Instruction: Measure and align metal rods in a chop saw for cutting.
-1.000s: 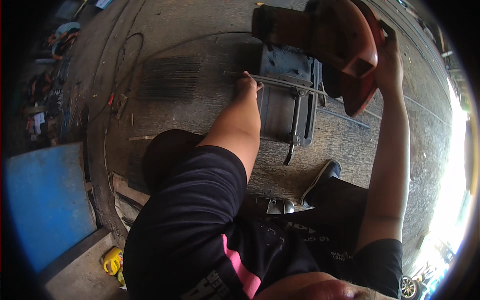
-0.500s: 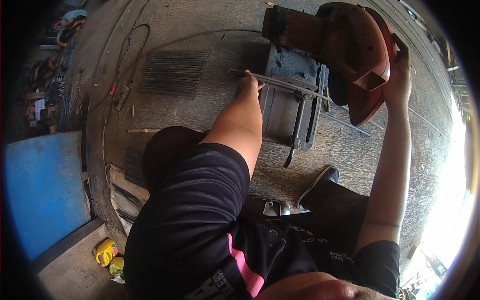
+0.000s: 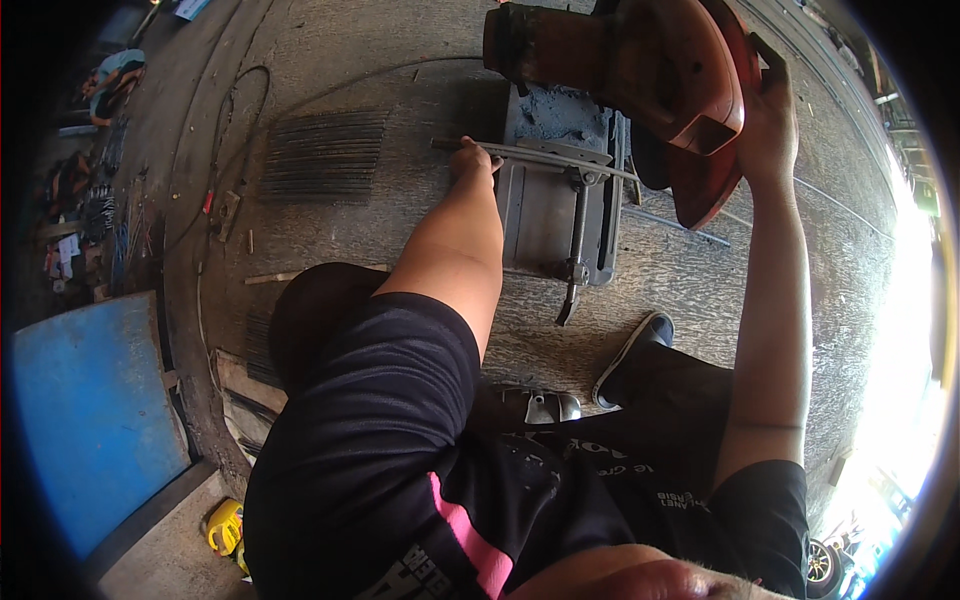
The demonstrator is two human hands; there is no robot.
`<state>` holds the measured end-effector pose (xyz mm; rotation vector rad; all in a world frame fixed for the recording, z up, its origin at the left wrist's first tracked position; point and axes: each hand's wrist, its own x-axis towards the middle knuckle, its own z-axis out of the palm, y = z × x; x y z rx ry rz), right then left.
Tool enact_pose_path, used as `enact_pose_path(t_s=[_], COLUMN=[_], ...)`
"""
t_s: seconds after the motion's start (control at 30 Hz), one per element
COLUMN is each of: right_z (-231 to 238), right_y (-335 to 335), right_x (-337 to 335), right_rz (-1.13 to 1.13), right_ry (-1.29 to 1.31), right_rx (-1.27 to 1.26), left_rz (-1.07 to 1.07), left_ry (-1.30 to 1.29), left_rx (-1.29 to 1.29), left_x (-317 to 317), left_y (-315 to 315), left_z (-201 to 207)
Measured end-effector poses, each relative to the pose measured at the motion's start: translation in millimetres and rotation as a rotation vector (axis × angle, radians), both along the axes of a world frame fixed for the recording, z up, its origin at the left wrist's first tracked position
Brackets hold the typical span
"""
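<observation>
An orange-red cut-off saw [image 3: 655, 65] stands in front of me on its grey metal base [image 3: 535, 225]. My right hand [image 3: 770, 125] is wrapped round the handle at the right of its raised head, with the fingers partly hidden behind it. Thin metal rods [image 3: 540, 153] lie across the base, under the saw head and against the clamp [image 3: 590, 160]. To the left of the base, my left hand [image 3: 474, 160] is closed round their left end. A clamp screw [image 3: 580, 225] runs from the rods toward me.
Many cut rods [image 3: 325, 157] lie side by side on the floor at left. A cable [image 3: 380, 72] curves behind them. A blue panel [image 3: 95, 395] and a yellow container [image 3: 224, 527] are at lower left. Another person [image 3: 112, 82] is at far left. My shoe [image 3: 640, 350] is near the base.
The whole view has shifted, so the saw and rods sit a little farther left and higher. Both hands keep their holds, and the saw head stays raised.
</observation>
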<state>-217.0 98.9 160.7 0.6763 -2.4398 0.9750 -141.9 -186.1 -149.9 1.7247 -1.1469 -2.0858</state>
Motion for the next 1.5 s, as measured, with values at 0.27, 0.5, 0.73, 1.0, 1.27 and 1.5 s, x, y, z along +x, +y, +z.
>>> enact_pose_path(t_s=[0.27,0.5,0.73,1.0,1.27,1.5], right_z=[-1.0,-1.6,0.6,-5.9,-1.2,0.9], right_y=[2.4,2.5,1.8,6.3,-0.5,-2.1], right_x=[-1.6,-4.4,-3.3,-8.9,0.2,1.6], right_rz=[-0.049,0.041,0.024,-0.006,-0.015,-0.034], right_ry=[-0.116,0.162,0.059,-0.04,-0.09,-0.139], right_rx=[-0.017,0.147,0.098,-0.045,-0.113,-0.122], left_rz=[0.002,-0.015,0.004,-0.107,-0.029,0.065], left_ry=[0.019,0.008,-0.037,-0.156,-0.144,-0.006], left_rx=[0.023,0.03,0.0,-0.111,-0.036,0.132], left_x=[-0.5,0.2,1.5,-3.3,-10.5,-14.2], left_y=[-0.4,-0.5,2.2,-1.1,0.9,-12.7], left_z=[2.6,-0.3,-6.6,-15.2,2.1,4.2])
